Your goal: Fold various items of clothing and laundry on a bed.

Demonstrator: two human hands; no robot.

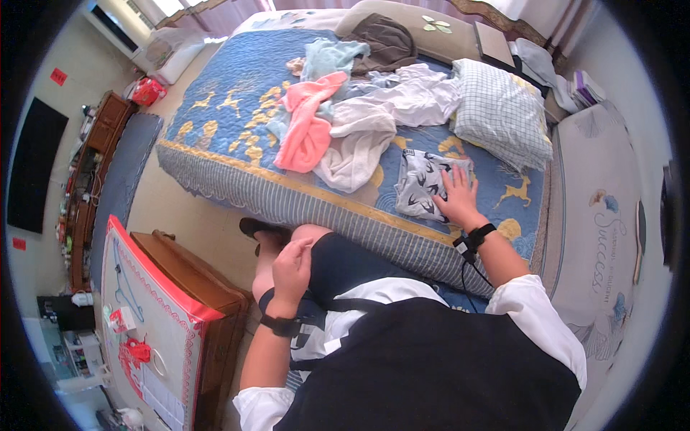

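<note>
My right hand [459, 195] lies flat with fingers spread on a folded grey garment [419, 180] printed with dark swallows. The garment rests near the front edge of the bed. My left hand [292, 268] is raised above my lap near my knee, its fingers together and bent, with nothing visible in it. Beyond the folded piece is a loose pile: a coral-pink fleecy garment [307, 129], a cream fleecy garment [360, 151], a white garment [423, 97], a pale green garment [326, 59] and a dark brown garment [384, 43].
A blue quilted bedspread [205, 67] covers the bed. A checked quilt [501, 108], folded, sits at the right near the padded headboard [579, 145]. To my left stands a wooden cabinet [186, 266] with a red-edged cover [167, 336], bearing a blue clothes hanger [123, 288] and small items.
</note>
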